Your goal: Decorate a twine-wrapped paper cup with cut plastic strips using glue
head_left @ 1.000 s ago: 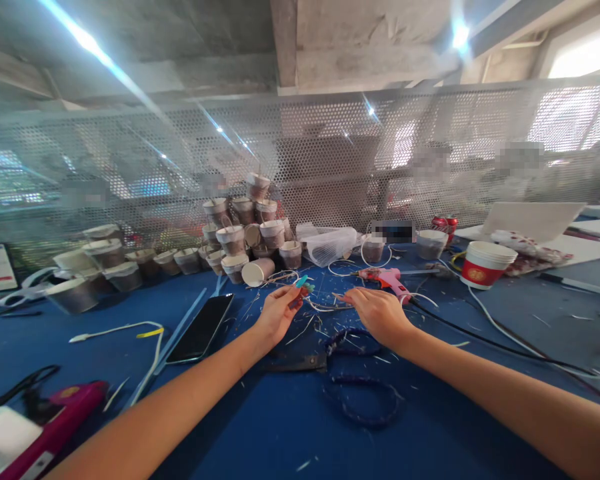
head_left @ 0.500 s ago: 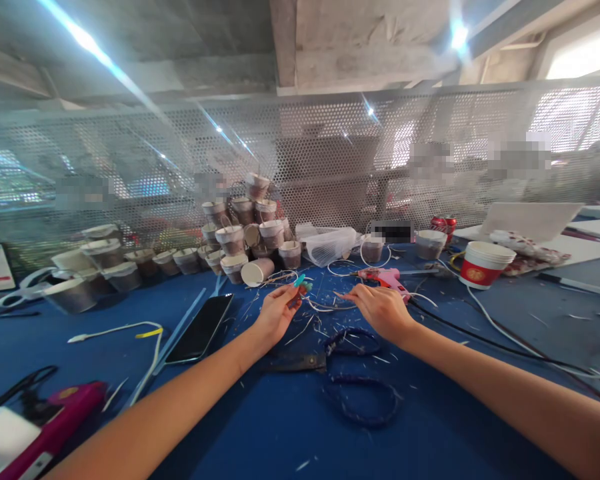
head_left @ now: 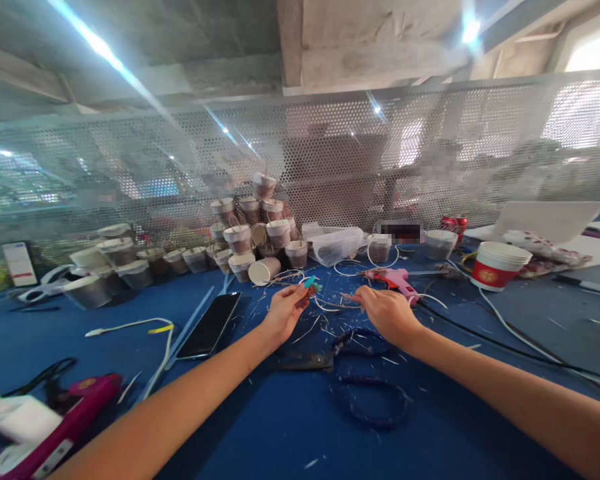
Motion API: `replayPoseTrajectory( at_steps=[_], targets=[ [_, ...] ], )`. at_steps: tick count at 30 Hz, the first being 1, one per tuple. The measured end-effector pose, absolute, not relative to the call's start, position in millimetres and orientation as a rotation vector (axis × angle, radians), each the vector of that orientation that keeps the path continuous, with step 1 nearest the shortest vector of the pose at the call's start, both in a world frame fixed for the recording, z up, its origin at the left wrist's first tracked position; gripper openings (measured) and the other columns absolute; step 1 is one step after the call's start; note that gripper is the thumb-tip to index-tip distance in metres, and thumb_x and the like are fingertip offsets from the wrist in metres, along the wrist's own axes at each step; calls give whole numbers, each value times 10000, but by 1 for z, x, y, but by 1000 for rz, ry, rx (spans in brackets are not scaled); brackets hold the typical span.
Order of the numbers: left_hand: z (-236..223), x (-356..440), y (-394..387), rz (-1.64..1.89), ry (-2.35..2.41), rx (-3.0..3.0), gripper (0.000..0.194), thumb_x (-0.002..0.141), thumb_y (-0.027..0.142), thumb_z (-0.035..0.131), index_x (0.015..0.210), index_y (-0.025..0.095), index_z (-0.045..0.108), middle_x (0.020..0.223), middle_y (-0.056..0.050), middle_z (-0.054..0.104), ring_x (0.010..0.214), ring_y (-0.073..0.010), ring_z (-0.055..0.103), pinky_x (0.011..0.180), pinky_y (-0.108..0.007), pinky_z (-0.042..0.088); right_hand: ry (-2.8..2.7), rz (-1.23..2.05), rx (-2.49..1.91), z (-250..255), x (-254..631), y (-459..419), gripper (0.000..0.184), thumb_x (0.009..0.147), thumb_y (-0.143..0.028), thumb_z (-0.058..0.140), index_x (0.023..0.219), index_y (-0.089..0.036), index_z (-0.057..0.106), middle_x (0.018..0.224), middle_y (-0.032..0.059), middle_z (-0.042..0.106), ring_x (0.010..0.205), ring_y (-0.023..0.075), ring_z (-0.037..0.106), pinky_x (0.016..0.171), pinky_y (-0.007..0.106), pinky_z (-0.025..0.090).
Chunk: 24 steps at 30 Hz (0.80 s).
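Note:
My left hand (head_left: 283, 311) pinches a small teal and red object (head_left: 310, 285) just above the blue table (head_left: 260, 413). A thin pale wire (head_left: 333, 306) runs from it to my right hand (head_left: 386, 311), whose fingers are pinched on the wire's other end. Directly below both hands lie dark scissors (head_left: 340, 360) with braided handles. A pink glue gun (head_left: 397, 280) rests just behind my right hand.
Stacked small paper cups (head_left: 253, 233) stand behind the hands, with more cups (head_left: 115, 263) at the left. A phone (head_left: 210, 325) lies left of my left hand. A red and white cup (head_left: 499, 265) and cables (head_left: 520, 343) are at the right. A perforated metal screen (head_left: 330, 160) backs the table.
Both hands stay together on the small object and wire; the right hand's fingers have closed in slightly toward the left. The camera has shifted a little.

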<state>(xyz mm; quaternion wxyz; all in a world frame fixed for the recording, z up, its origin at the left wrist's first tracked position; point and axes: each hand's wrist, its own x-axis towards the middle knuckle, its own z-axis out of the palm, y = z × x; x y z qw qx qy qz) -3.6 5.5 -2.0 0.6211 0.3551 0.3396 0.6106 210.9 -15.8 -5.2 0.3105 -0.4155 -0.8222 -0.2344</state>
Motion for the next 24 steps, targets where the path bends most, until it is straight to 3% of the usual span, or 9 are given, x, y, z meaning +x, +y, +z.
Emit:
replayPoseTrajectory(
  at_steps=[10,24],
  targets=[
    [-3,-4,7,1420,782,797,194,487,202,793,546,128,623,637,-31,682,644,-112,604,617,-224,404,-2117,-620,-999,-3,208,-19,291,894,-368,385,765,-158,539,632,2,639,529,106,586,526,210,325],
    [-1,-2,4,1398,791,848,203,493,211,794,551,125,619,647,-37,684,664,-122,614,631,-231,400,-2146,-631,-1025,-4,210,-17,304,918,-283,346,737,-142,545,579,15,620,517,109,576,505,217,304]
  ],
)
